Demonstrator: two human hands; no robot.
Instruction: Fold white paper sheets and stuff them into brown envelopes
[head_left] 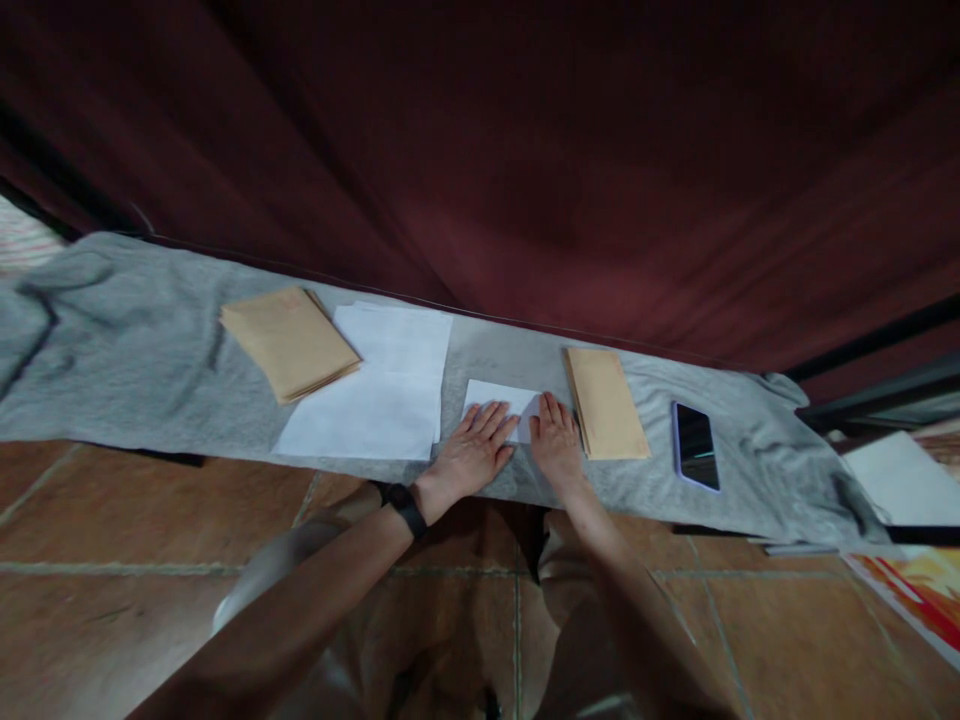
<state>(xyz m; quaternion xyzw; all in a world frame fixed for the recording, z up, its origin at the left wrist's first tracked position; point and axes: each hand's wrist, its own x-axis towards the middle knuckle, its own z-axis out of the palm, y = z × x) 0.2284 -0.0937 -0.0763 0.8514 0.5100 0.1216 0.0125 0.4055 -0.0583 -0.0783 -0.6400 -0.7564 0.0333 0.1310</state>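
We are in the middle of a fold: both our hands lie flat on a small white sheet (501, 402) that rests on the grey cloth (135, 350) in front of us, close to its near edge. Our left hand (474, 448) covers the sheet's lower left part, fingers extended and lying close together, palm down. Our right hand (556, 437) presses the lower right corner the same way — fingers straight, side by side, nothing pinched. Neither hand grips anything; they only bear down on the paper.

Judging by the sheet's short, compact shape beside the full-size white papers (379, 385) to its left, we take it for a page already folded at least once, and the pressing for the creasing of that fold. What comes after would seem to call for a firm sweep along the crease so it sets sharp, with one hand pinning the sheet so it does not slide on the soft cloth. Whether another fold is wanted we cannot tell.

The sheet itself looks clean and white, its far edge straight, its top corners square; the part under our hands is hidden. Just to its right, nearly touching our right hand, lies a tan envelope (604, 402) — and well to the left, overlapping the white papers, a stack of envelopes (289, 340) of the same colour. A dark phone (695, 446) sits farther right.
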